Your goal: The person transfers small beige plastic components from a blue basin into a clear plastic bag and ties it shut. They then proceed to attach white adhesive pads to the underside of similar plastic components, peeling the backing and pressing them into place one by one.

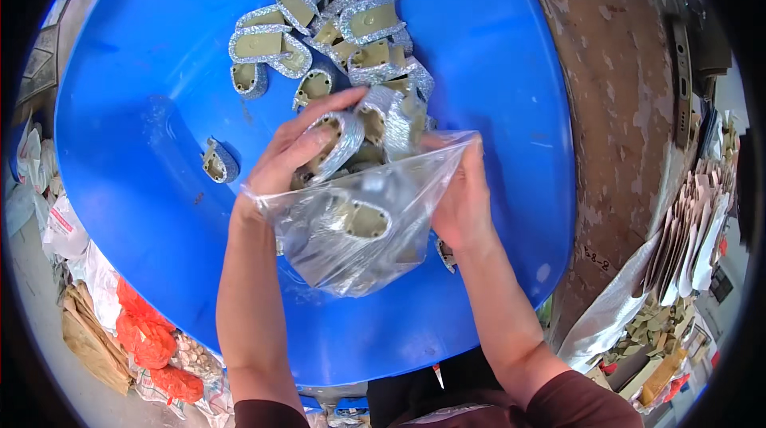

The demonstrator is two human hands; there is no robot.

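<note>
A clear plastic bag [327, 256] hangs tilted between my hands, its mouth facing away from me. Inside lies at least one beige shoe heel [367, 219] with silver glittery sides. More glittery heels [392, 121] bunch at the mouth. My left hand [291, 149] curls round a heel [339, 145] there, its wrist against the bag's left edge. On the right side, my right hand [463, 193] holds the bag's rim, thumb up; its other fingers are partly hidden by the bag and heels. Beyond the hands lies a loose pile of similar heels [373, 19].
A large blue tub [144, 213] surrounds the work. One heel [219, 161] lies alone at left; another [445, 254] shows beside my right wrist. A worn brown board [606, 93] stands at right, near stacked flat pieces [690, 224]. Red bags [144, 328] lie at lower left.
</note>
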